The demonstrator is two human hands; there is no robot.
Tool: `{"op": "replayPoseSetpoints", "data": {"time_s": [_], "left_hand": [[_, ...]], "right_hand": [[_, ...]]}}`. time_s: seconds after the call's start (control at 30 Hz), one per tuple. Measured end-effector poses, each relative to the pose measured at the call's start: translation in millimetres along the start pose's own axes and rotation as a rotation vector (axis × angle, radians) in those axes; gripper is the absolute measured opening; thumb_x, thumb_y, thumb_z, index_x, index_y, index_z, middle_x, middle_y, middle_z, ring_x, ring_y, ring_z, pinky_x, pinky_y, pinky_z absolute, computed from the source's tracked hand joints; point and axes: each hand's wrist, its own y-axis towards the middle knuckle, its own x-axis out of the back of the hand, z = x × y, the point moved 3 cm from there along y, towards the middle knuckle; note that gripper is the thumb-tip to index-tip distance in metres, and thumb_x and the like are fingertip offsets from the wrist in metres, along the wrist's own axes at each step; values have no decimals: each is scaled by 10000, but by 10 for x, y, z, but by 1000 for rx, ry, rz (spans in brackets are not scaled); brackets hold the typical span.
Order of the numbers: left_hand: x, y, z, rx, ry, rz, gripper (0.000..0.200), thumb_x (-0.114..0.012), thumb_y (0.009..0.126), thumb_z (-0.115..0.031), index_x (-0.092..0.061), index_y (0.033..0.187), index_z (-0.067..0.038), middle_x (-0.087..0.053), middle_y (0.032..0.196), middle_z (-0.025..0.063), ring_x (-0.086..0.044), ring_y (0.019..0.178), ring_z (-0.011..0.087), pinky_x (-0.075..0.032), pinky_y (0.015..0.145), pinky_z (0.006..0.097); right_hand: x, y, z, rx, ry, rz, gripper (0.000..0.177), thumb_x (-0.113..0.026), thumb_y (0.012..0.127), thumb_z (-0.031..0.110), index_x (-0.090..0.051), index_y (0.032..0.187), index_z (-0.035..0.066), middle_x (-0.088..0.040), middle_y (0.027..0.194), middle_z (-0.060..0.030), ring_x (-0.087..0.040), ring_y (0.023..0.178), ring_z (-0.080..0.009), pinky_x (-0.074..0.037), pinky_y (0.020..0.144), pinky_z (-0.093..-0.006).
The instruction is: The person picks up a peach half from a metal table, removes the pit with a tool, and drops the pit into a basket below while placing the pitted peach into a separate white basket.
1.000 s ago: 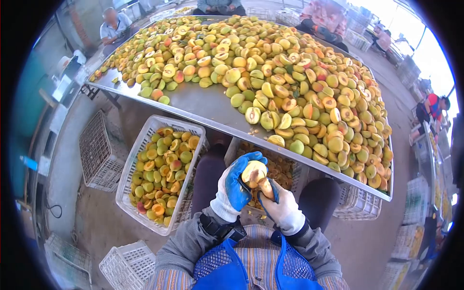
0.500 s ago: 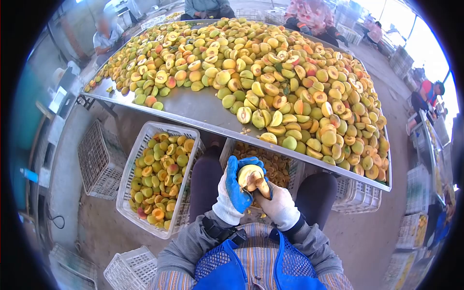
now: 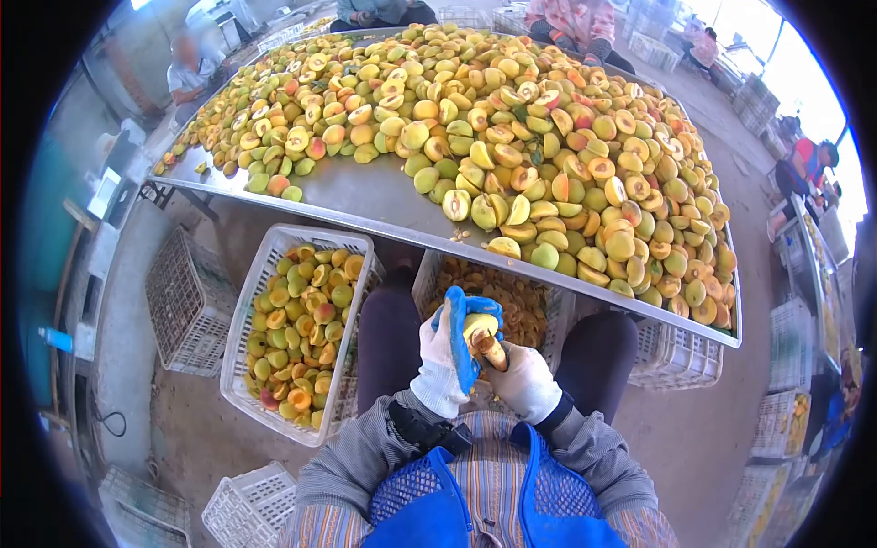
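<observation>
My left hand (image 3: 444,352), in a white glove with a blue coated palm, is closed around a yellow peach half (image 3: 480,324). In my white-gloved right hand (image 3: 527,382) is a short tan-brown thing like a handle (image 3: 494,353), its end against the peach's brown centre. Its working end is hidden, so I cannot make out its exact kind. Both hands are held over my lap, above a crate of brown, wet-looking scraps (image 3: 521,306). Beyond them, a large heap of halved peaches (image 3: 548,164) covers much of a metal table (image 3: 365,196).
At my left stands a white crate (image 3: 248,306) filled with peach halves. More crates stand beside it (image 3: 189,283), behind it (image 3: 251,508) and under the table's right side (image 3: 678,354). Several people sit around the far side and right. The table's raised metal edge runs before my knees.
My left hand has turned more edge-on, tilting the peach half, and my right hand has shifted slightly with the tan-brown thing still in it. The table appears slightly higher in view.
</observation>
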Motion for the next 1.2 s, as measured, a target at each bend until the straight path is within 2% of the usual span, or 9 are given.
{"op": "replayPoseSetpoints", "data": {"time_s": [0.4, 0.53, 0.63, 0.77, 0.9, 0.97, 1.0, 1.07, 1.2], "left_hand": [[-38, 88, -154, 79, -222, 475, 343, -574, 962, -281, -666, 896, 43, -687, 825, 138, -662, 739, 193, -544, 728, 310], [-2, 122, -161, 43, 284, 353, 317, -546, 953, -213, -646, 881, 80, -676, 821, 147, -667, 763, 231, -545, 735, 345], [-31, 146, -70, 106, -25, 647, 340, -576, 927, -246, -647, 890, 84, -670, 817, 190, -660, 722, 274, -539, 690, 348], [-106, 103, -21, 82, -360, 603, 501, -472, 970, -434, -620, 836, 26, -642, 771, 178, -652, 705, 314, -547, 662, 386], [556, 346, -26, 29, -335, -125, 540, -413, 979, -514, -595, 972, -6, -651, 851, 133, -666, 770, 275, -575, 684, 408], [1123, 343, -324, -140, -102, -342, 415, -509, 975, -409, -602, 1036, -9, -663, 880, 112, -666, 781, 239, -573, 684, 390], [1588, 413, -352, -212, 51, -508, 331, -647, 916, -304, -624, 1042, 2, -671, 873, 93, -652, 763, 241, -551, 718, 374], [1940, 478, -698, -432, 1216, -743, 523, -785, 761, -299, -602, 1158, -12, -605, 1153, 168, -570, 1068, 316, -462, 930, 390], [1469, 1065, -1104, -500, 1550, -548, 612, -775, 734, -330, -561, 1225, -34, -558, 1242, 183, -498, 1173, 373, -406, 994, 443]], "right_hand": [[-190, -63, -90, 16, 658, 396, 273, -722, 799, 207, -675, 1005, 33, -694, 812, -74, -657, 749, -162, -516, 702, -312], [-65, 52, -124, -21, 335, 527, 323, -707, 792, 90, -634, 1106, 60, -666, 945, -51, -598, 891, -108, -477, 815, -273], [-308, 15, -239, 329, 707, 589, 402, -711, 804, 37, -581, 1183, 67, -627, 1087, -35, -584, 990, -137, -477, 855, -287], [-254, -1, -200, 225, 790, 464, 362, -701, 812, 23, -606, 1159, 68, -628, 1080, -57, -595, 953, -156, -483, 842, -301], [-71, 116, -192, 7, 384, 641, 186, -721, 821, 134, -680, 984, 53, -621, 818, -15, -566, 744, -115, -472, 682, -288], [-49, 224, -425, 208, 503, 449, 266, -746, 801, 239, -682, 947, 27, -580, 688, 24, -491, 597, -70, -418, 547, -255], [-85, 358, -624, -149, 253, 383, 367, -723, 803, 298, -653, 1010, 3, -621, 702, -44, -566, 614, -151, -449, 576, -312], [-108, 431, -1017, 33, -257, 52, 484, -659, 818, 374, -601, 1091, -21, -662, 770, -178, -648, 710, -310, -489, 645, -404], [-176, 531, -1021, -213, -311, 270, 505, -582, 829, 383, -541, 1162, 7, -660, 888, -264, -641, 859, -413, -506, 758, -488]]}}
